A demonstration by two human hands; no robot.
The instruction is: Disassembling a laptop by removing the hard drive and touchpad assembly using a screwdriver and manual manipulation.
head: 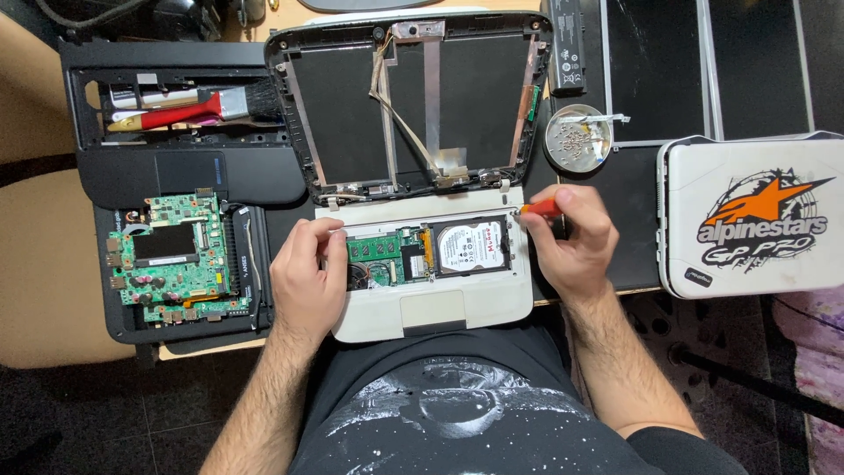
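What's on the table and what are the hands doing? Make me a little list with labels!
left hand: left hand rests on the left edge of the opened white laptop
right hand: right hand holds an orange-handled screwdriver at the laptop's right edge
inside laptop: hard drive, green memory board
left of laptop: green circuit board, red-handled brush
above right hand: round dish of screws

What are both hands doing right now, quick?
Left hand: open, resting on the left edge of the white laptop base, holding nothing.
Right hand: closed around an orange-handled screwdriver.
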